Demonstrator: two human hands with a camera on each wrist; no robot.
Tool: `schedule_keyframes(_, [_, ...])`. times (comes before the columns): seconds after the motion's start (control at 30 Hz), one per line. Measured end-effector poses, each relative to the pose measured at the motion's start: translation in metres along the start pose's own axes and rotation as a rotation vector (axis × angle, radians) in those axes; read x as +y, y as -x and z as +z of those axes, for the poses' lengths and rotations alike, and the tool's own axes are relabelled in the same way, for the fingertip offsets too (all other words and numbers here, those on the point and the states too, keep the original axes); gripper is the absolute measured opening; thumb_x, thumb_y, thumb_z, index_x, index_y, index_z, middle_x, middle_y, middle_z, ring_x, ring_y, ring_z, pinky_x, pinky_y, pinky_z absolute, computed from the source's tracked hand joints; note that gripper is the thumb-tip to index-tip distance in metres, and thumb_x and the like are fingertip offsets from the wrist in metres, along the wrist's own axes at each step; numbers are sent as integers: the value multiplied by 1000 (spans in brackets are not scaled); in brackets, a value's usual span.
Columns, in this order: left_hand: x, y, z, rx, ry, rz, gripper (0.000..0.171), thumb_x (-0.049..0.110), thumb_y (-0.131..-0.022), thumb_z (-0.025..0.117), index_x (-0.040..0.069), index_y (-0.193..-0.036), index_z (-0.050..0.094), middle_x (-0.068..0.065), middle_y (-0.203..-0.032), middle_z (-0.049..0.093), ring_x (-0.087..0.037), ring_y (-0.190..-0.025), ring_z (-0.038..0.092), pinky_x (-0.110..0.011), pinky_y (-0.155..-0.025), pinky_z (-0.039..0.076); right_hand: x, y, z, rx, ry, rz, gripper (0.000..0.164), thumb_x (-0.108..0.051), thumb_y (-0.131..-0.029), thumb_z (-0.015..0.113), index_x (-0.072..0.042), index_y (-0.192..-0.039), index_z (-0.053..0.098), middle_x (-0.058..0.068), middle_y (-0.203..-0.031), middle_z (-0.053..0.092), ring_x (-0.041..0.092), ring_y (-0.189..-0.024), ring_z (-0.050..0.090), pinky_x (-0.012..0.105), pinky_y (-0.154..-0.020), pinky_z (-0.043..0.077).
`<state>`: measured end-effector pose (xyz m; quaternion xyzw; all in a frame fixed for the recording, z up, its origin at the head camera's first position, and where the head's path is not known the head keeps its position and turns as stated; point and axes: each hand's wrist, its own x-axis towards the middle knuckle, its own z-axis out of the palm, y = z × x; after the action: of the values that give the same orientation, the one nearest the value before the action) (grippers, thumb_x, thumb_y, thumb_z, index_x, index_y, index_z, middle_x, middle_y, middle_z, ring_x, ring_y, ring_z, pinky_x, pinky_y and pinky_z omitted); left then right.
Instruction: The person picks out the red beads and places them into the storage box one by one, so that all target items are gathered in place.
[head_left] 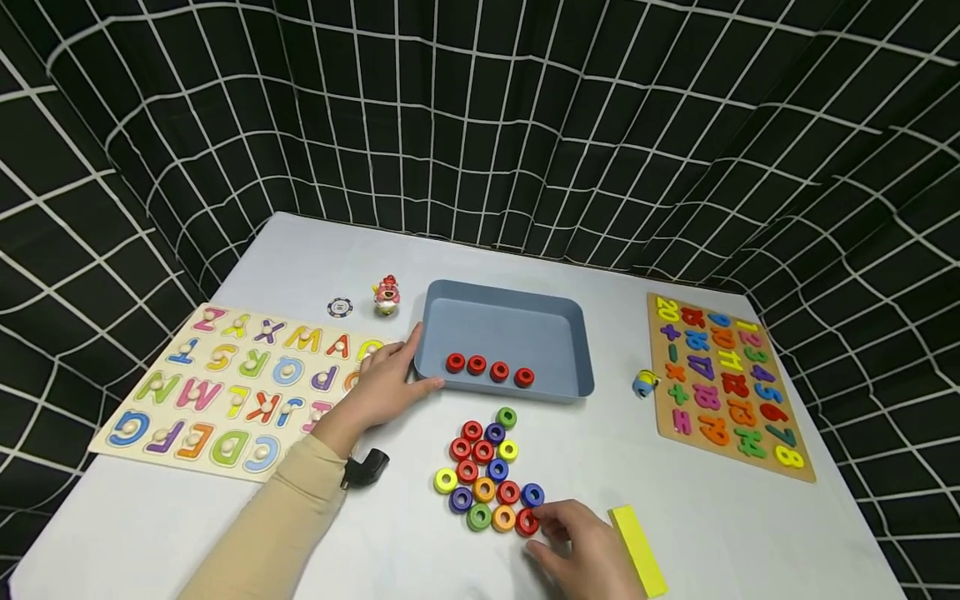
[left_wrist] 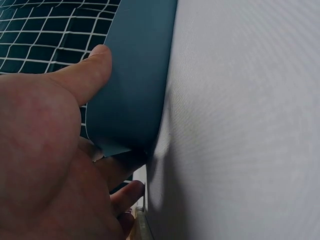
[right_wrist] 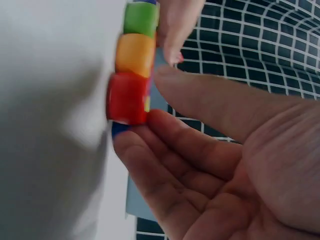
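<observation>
My left hand (head_left: pixel 385 389) lies at the front left corner of a blue-grey tray (head_left: pixel 517 293). Its fairly straight fingers run along the tray's left side, and the thumb touches the front wall. Several red rings (head_left: pixel 499 372) stand in a row inside the tray, along its front. Nearer to me, a cluster of coloured rings covers part of the white table, among them an orange ring (head_left: pixel 503 518) and a green ring (head_left: pixel 478 517). My right hand (head_left: pixel 588 550) is at the cluster's near right, fingertips beside a red ring (right_wrist: pixel 127 97), thumb apart from the fingers.
A letter puzzle board (head_left: pixel 247 383) lies on the left, a number board (head_left: pixel 723 383) on the right. A pink figurine (head_left: pixel 387 296) and a chip (head_left: pixel 340 307) are left of the tray. A small blue-yellow figure (head_left: pixel 644 382) stands right of it; a yellow block (head_left: pixel 637 551) lies beside my right hand.
</observation>
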<state>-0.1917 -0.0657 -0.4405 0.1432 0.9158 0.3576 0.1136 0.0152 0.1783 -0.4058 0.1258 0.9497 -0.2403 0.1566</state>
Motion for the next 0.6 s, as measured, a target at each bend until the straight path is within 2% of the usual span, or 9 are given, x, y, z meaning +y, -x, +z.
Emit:
schedule_keyframes(0.1, [-2, 0, -1, 6, 8, -3, 93, 56, -87, 62, 29, -156, 6, -17, -155, 32, -37, -143, 24, -59, -114, 15, -7, -4, 6, 34, 11, 13, 40, -26, -70, 84, -20, -105, 66, -8, -98, 62, 6, -85, 55, 28, -80, 55])
schedule_keyframes(0.23, [-4, -1, 0, -2, 13, -8, 94, 57, -86, 62, 28, -156, 6, -16, -155, 32, -37, -143, 24, -59, -114, 15, -12, -7, 8, 65, -36, -46, 38, -19, -71, 84, -18, -105, 66, -5, -101, 63, 9, -88, 57, 31, -80, 55])
schedule_keyframes(0.37, [-4, -1, 1, -7, 9, -7, 95, 60, -85, 61, 29, -156, 5, -14, -156, 32, -36, -144, 23, -59, -114, 15, -14, -10, 7, 36, -36, -73, 38, -16, -71, 84, -18, -105, 67, -3, -105, 64, 10, -90, 58, 33, -82, 55])
schedule_keyframes(0.5, [-3, 0, -1, -5, 13, -11, 95, 61, -85, 61, 30, -156, 5, -13, -156, 32, -36, -144, 22, -59, -114, 14, -12, -12, 6, -8, 47, -67, 37, -15, -72, 83, -18, -105, 67, -4, -104, 63, 12, -91, 58, 34, -84, 55])
schedule_keyframes(0.6, [-1, 0, -1, -8, 11, -17, 95, 60, -85, 61, 31, -156, 4, -14, -156, 31, -36, -144, 22, -59, -115, 14, -9, -13, 2, -32, 77, -50, 35, -15, -74, 82, -18, -105, 66, -4, -101, 62, 11, -89, 58, 30, -81, 55])
